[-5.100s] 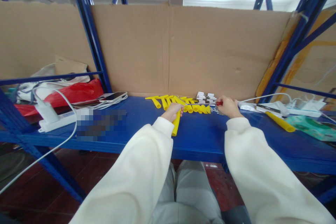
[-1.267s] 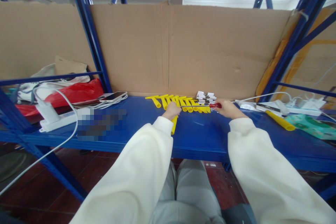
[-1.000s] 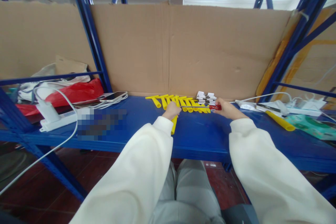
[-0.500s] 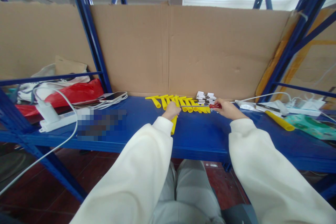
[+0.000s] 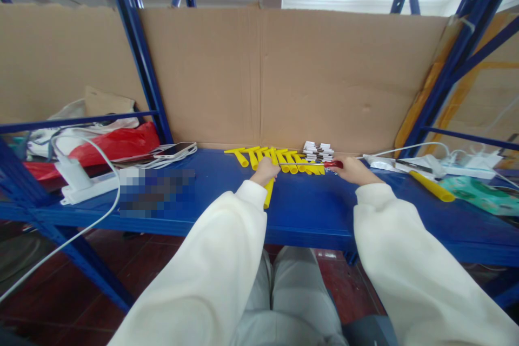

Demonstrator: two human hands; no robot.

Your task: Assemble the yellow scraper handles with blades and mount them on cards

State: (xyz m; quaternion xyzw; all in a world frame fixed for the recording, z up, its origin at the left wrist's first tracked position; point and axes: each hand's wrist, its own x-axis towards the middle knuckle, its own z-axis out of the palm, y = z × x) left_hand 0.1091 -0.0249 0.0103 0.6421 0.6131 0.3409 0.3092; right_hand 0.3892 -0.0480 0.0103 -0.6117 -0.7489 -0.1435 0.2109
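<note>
My left hand (image 5: 265, 171) is closed round a yellow plastic piece with a tubular handle (image 5: 268, 193), whose lower end sticks out below the fingers. In my right hand (image 5: 352, 171) is a screwdriver with a red handle (image 5: 333, 164). Its thin shaft (image 5: 298, 164) runs level to the left, and the tip meets the work at my left fingers, where the exact contact is hidden. Behind both hands lies a row of similar yellow T-shaped pieces (image 5: 242, 158), partly overlapping. Small white and black parts (image 5: 311, 150) are stacked at the row's right end.
A blue shelf (image 5: 312, 211) carries everything, backed by a cardboard sheet (image 5: 324, 75). On the left are a phone (image 5: 180, 148), a red bag (image 5: 121, 143) and a white power strip (image 5: 91, 188). Another yellow tube (image 5: 433, 186) and a green packet (image 5: 480, 195) lie right.
My right hand has shifted very slightly on the screwdriver handle. My left hand and the yellow piece stay in place.
</note>
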